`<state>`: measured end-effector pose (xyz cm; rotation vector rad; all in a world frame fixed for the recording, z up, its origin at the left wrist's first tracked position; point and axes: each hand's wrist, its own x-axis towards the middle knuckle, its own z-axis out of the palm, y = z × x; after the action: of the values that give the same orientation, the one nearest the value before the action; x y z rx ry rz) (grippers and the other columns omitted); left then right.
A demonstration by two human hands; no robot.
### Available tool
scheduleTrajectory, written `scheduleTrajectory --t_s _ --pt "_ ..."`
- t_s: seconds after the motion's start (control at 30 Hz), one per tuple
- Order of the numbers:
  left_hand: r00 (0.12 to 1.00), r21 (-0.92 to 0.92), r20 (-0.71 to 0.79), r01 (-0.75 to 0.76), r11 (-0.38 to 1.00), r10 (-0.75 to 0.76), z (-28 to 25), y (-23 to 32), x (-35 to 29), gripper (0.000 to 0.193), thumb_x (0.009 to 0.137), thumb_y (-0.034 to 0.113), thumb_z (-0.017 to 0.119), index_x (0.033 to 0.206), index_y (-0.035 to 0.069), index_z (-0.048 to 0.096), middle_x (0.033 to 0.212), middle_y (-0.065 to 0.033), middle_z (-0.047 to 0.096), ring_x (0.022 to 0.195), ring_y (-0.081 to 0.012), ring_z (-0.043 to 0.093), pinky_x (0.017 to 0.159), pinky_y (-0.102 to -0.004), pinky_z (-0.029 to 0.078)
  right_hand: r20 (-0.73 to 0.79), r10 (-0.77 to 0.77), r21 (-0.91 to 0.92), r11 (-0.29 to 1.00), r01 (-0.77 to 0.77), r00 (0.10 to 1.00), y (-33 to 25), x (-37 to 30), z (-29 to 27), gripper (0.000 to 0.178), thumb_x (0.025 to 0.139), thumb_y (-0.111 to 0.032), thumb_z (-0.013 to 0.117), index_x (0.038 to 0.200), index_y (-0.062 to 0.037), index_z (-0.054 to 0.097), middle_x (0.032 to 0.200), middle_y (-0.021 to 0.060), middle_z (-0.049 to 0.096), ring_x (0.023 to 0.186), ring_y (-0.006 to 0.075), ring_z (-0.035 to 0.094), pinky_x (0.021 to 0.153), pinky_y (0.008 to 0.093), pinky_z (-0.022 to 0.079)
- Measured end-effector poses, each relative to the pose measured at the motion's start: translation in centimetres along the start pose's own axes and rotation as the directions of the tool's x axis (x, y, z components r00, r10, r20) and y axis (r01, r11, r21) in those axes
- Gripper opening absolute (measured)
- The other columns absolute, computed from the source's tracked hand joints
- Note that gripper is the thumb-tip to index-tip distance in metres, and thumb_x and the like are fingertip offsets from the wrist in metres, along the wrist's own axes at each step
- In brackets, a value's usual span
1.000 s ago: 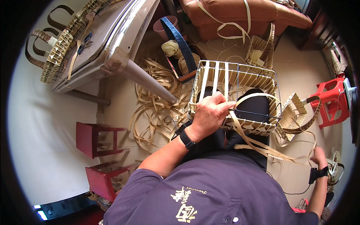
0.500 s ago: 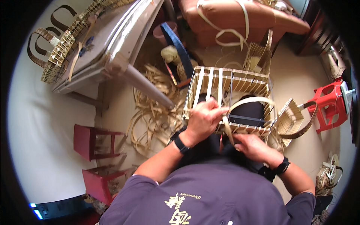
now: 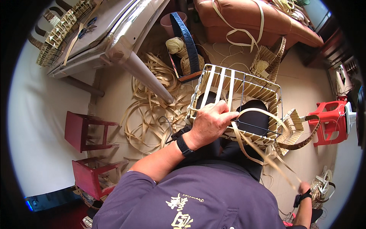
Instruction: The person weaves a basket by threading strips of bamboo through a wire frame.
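Note:
A rectangular basket (image 3: 263, 86) with a dark wire frame and pale woven strips rests on my lap. Three pale strips cross its left part, while bare wire and my dark-clothed knees show through the rest. My left hand (image 3: 212, 121) is closed at the basket's near edge, thumb and forefinger pinching a flat pale strip (image 3: 275, 165). One part of that strip arches right over the basket; another runs taut down to the lower right. Out there, well away from the basket, my right hand (image 3: 304, 187) is small in view and closed at the strip's far part.
Loose strips (image 3: 152, 114) lie heaped on the floor at left, beside a table leg (image 3: 150, 80). A blue-handled basket (image 3: 187, 57) holds balls of cord. Smaller baskets (image 3: 295, 128) and a red stool (image 3: 329, 122) stand right; dark red stools (image 3: 82, 131) stand left. An orange sofa (image 3: 259, 23) is behind.
My right hand has moved from beside the basket's near edge far out to the lower right, drawing the strip straight. My left hand stays pinched at the basket's edge.

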<state>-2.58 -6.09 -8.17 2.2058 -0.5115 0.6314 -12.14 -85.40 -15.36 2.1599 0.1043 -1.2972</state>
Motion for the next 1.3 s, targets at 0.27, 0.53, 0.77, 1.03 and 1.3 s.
scheduleTrajectory --t_s 0.27,0.53,0.77,1.03,1.3 --pt "0.999 0.123 0.051 0.0 0.992 -0.006 -0.7 0.2 -0.6 0.03 0.088 0.011 0.085 0.117 0.019 0.086 0.094 -0.0022 0.068 0.084 -0.0252 0.069 0.074 -0.0398 0.053 -0.655 -0.266 0.593 0.398 0.7 0.707 -19.3 -10.1 -25.8 0.022 0.108 -0.01 0.07 0.126 0.0008 0.079 0.112 0.0191 0.084 0.102 0.0284 0.08 0.093 0.04 0.061" --pt "0.997 0.084 0.066 0.032 0.996 -0.038 -0.7 -1.5 -0.8 0.037 0.089 0.006 0.083 0.123 0.02 0.087 0.092 -0.0031 0.068 0.08 -0.0242 0.07 0.071 -0.04 0.056 -0.655 -0.606 0.448 0.171 0.878 0.452 -34.3 -13.5 -39.2 0.04 0.114 -0.02 0.067 0.151 -0.0039 0.066 0.109 0.0154 0.08 0.098 0.0247 0.075 0.092 0.0397 0.059" --pt "0.999 0.118 0.017 0.032 0.992 -0.034 -1.3 -1.1 -1.4 0.04 0.085 0.005 0.084 0.122 0.019 0.087 0.092 -0.0019 0.069 0.082 -0.024 0.071 0.072 -0.0401 0.056 -0.562 -0.476 0.706 0.149 0.692 0.676 -26.5 -7.1 -29.4 0.026 0.114 -0.019 0.067 0.099 0.0018 0.073 0.078 -0.0024 0.064 0.075 0.0099 0.057 0.07 0.0319 0.05" --pt "0.999 -0.018 0.008 0.037 0.999 -0.037 0.7 -0.5 -0.2 0.031 0.083 0.008 0.086 0.114 0.013 0.085 0.097 -0.002 0.069 0.086 -0.0271 0.069 0.074 -0.0414 0.053 0.902 0.427 -0.427 0.904 -0.008 0.067 1.8 6.5 16.3 0.023 0.094 -0.021 0.075 0.108 -0.004 0.083 0.103 0.0168 0.077 0.1 0.0359 0.073 0.089 0.0455 0.059" --pt "0.998 0.173 0.057 -0.001 0.985 -0.009 -1.1 1.2 0.4 0.029 0.084 0.008 0.085 0.112 0.014 0.085 0.096 -0.0021 0.07 0.085 -0.0274 0.07 0.074 -0.0407 0.054 -0.897 0.041 0.443 0.055 0.895 0.441 -16.2 -0.4 -18.9 0.036 0.102 -0.004 0.069 0.137 -0.0012 0.076 0.13 0.0205 0.08 0.127 0.0321 0.075 0.11 0.0421 0.059"
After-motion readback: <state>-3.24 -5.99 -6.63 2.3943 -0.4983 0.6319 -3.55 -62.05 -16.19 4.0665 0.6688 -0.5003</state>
